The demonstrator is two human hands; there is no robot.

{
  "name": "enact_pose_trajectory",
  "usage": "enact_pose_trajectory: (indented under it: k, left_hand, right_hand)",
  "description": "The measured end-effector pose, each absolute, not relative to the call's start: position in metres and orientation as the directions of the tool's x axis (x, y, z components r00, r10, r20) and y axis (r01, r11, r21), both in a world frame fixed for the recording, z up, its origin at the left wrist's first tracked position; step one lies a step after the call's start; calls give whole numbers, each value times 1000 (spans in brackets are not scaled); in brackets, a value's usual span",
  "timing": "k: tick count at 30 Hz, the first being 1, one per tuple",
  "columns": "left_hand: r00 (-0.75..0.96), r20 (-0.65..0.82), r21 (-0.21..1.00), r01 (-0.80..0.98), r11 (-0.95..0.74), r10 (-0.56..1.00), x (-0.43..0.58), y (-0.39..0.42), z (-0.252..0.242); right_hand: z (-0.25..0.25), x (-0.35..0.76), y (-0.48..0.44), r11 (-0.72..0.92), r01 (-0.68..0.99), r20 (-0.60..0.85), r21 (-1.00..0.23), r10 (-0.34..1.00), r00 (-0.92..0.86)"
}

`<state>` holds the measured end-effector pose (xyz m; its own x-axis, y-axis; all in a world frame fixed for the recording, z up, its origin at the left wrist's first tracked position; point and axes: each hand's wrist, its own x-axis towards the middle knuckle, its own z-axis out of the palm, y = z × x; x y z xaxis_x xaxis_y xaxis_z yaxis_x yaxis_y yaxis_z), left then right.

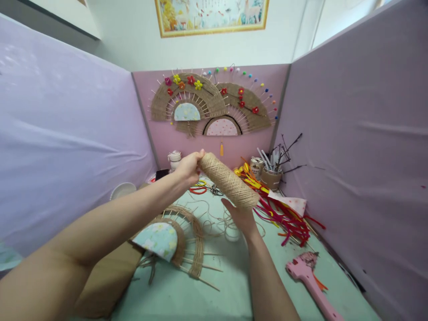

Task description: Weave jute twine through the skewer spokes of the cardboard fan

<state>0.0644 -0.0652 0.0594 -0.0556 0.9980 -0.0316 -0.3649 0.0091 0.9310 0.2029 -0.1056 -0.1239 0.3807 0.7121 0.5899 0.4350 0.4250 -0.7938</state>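
Note:
A roll of jute twine (pixel 229 180) is held up aslant above the table. My left hand (pixel 191 167) is closed at its upper left end, some fingers hidden behind the roll. At the lower right end my right hand (pixel 241 217) holds it from beneath, thumb out to the side, other fingers hidden. Below lies a half-woven fan (pixel 197 238) with bare sticks and a pale blue floral half-circle (pixel 159 240) at its middle. Loose twine (pixel 217 225) curls on the table between the fan and my right hand.
A pink glue gun (pixel 309 278) lies at the right, near red and yellow pipe cleaners (pixel 281 218). Scissors (pixel 199 188) and a pot of twigs (pixel 271 177) stand farther back. Two finished fans (pixel 187 91) hang on the back panel. Cardboard (pixel 107 278) is at the front left.

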Motion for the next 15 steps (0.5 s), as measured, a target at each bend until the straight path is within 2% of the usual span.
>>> enact_pose_trajectory:
  k: [1, 3, 4, 6, 11, 15]
  left_hand:
    - [-38, -29, 933, -360, 13, 999, 70, -69, 57]
    - [-6, -23, 936, -351, 19, 1000, 80, -73, 53]
    - [8, -20, 938, -345, 22, 1000, 84, -74, 52]
    - [35, -12, 944, -329, 23, 999, 91, -73, 51]
    - [52, 34, 959, -284, -18, 998, 99, -61, 46]
    - [167, -15, 990, -138, 38, 986, 97, -53, 38]
  right_hand:
    - [-122, 200, -109, 471, 298, 554, -830, 758, 345]
    - [-116, 195, -118, 496, -101, 447, -862, 840, 308]
    - [-112, 193, -121, 493, -292, 402, -819, 858, 321]
    - [-104, 193, -126, 505, -507, 344, -698, 858, 380]
    - [-85, 208, -126, 602, -681, 242, -418, 796, 555]
    - [-81, 217, -125, 603, -696, 116, -390, 782, 612]
